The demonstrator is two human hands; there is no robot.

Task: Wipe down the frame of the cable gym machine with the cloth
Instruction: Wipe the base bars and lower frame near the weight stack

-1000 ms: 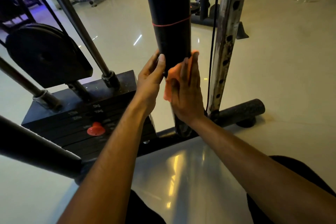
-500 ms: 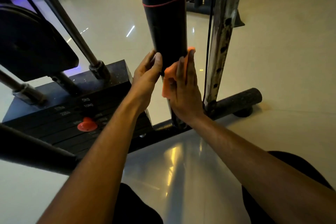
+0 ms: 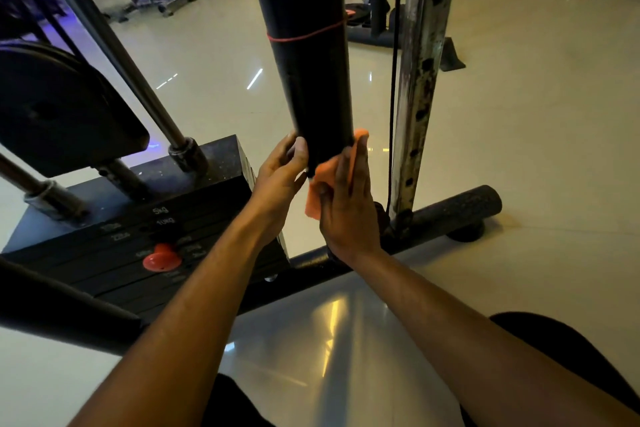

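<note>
Your black frame post (image 3: 304, 55) runs near vertical thru the centre of the frame, top edge down to mid-frame, leaning slightly left toward the top; a thin red band (image 3: 308, 35) rings it in the upper part. The orange cloth (image 3: 320, 184) sits at the post's lower right side, centre frame, long axis running up-right to down-left. Your right hand (image 3: 348, 204) presses the cloth flat against the post, fingers straight & pointing up, forearm coming in from the lower right. Your left hand (image 3: 280, 180) rests on the post's left side, fingers relaxed & extended, thumb along the post, holding nothing; forearm comes in from the bottom left. Left of the hands: weight stack (image 3: 114, 229) w/ red pin (image 3: 161, 258). Right of centre: worn perforated upright (image 3: 419, 80), thin cable (image 3: 393, 97) just beside it.
</note>
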